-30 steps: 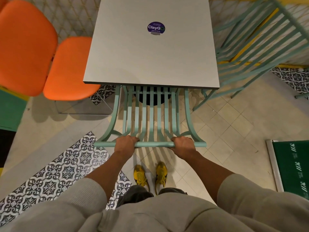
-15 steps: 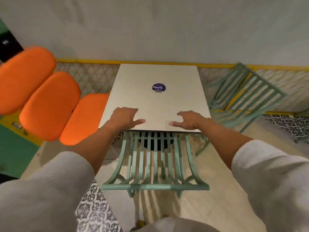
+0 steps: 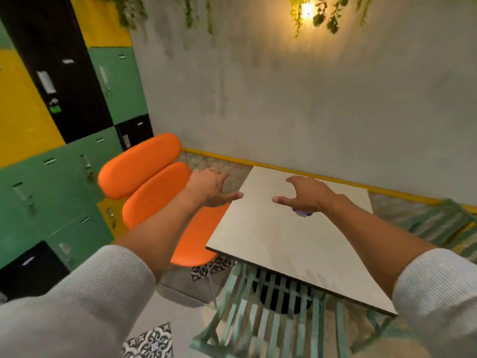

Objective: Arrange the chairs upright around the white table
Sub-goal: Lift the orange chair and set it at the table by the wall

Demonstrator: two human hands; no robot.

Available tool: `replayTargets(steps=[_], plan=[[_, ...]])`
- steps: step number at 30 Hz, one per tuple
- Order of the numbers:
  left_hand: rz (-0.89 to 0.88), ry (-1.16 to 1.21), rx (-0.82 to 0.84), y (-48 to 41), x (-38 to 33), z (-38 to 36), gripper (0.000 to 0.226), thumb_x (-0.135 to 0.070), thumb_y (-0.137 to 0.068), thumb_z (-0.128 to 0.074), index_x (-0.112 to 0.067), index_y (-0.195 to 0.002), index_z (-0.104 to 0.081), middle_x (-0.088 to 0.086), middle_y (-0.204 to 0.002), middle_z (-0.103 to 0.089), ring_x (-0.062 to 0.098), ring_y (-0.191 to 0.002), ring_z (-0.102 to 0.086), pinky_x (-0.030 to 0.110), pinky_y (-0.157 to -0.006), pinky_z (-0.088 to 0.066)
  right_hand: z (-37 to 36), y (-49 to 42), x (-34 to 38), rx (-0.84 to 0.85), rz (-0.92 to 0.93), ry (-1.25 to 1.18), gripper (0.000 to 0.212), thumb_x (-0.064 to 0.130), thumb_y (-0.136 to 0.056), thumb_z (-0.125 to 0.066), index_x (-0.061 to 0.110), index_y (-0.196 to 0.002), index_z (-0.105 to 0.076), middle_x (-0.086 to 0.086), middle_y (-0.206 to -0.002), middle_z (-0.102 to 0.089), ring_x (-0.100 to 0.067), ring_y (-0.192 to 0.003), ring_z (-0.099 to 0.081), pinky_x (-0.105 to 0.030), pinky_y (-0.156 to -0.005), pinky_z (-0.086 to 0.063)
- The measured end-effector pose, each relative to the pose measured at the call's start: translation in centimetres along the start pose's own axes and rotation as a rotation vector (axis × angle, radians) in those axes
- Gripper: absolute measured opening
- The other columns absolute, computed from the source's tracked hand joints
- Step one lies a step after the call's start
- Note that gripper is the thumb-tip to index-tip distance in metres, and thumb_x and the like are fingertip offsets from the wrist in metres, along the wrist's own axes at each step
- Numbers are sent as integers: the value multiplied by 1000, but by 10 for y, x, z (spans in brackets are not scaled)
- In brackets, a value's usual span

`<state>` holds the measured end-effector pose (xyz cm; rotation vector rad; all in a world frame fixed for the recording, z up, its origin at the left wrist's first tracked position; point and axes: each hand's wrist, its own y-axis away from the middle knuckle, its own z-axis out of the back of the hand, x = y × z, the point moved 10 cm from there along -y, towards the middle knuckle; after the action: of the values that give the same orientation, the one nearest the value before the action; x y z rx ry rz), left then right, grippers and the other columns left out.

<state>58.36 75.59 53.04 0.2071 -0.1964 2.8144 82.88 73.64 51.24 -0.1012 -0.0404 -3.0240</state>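
Observation:
The white table (image 3: 278,244) stands against the grey wall. A green slatted chair (image 3: 260,321) stands upright, pushed under its near edge. An orange chair (image 3: 154,192) stands at the table's left side. Another green slatted chair (image 3: 444,228) leans tilted at the far right. My left hand (image 3: 209,188) is raised over the table's left edge, fingers apart, holding nothing. My right hand (image 3: 304,195) hovers above the tabletop, open and empty, partly covering a blue sticker (image 3: 303,213).
Green, black and yellow lockers (image 3: 77,156) line the left wall. A grey wall (image 3: 309,99) with a yellow strip runs behind the table. A lamp with hanging leaves (image 3: 308,12) glows above. Patterned tiles (image 3: 149,342) mark the floor.
Both hands let go of the near green chair's back and rose above the table. My view lifted and turned left, bringing the lockers and wall lamp into sight.

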Motion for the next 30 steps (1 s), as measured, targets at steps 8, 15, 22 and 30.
replayTargets(steps=[8,15,22,30], plan=[[264,21,131,77,201,-61,121,-105,-77,-28,-21,-164,-35,3,-166,-45,32,-154,-37,60,-114,-36,-29,-78,186,63,252,55,121,99,-84,-48,16,-171,-33,-7,-177,-36,-33,-157,-44,-55,-120,-47],[419,17,217,129,390,-99,131,-109,-69,-29,-21,-166,-28,6,-170,-37,33,-157,-32,64,-122,-29,-43,-164,393,61,444,92,126,101,-83,-48,14,-172,-30,-11,-177,-36,-35,-157,-44,-52,-123,-45],[329,50,277,129,540,-131,123,-93,-80,-52,-21,-171,-12,6,-177,-18,31,-163,-15,61,-129,-17,-79,-240,545,132,485,47,112,95,-86,-53,11,-160,-46,-16,-159,-58,-41,-141,-59,-54,-111,-54],[175,100,304,49,626,-181,122,-83,-77,-70,-27,-170,-16,6,-176,-24,32,-163,-16,57,-129,-16,-112,-326,601,201,385,21,111,92,-89,-52,12,-165,-40,-17,-156,-59,-42,-139,-59,-54,-109,-55]])
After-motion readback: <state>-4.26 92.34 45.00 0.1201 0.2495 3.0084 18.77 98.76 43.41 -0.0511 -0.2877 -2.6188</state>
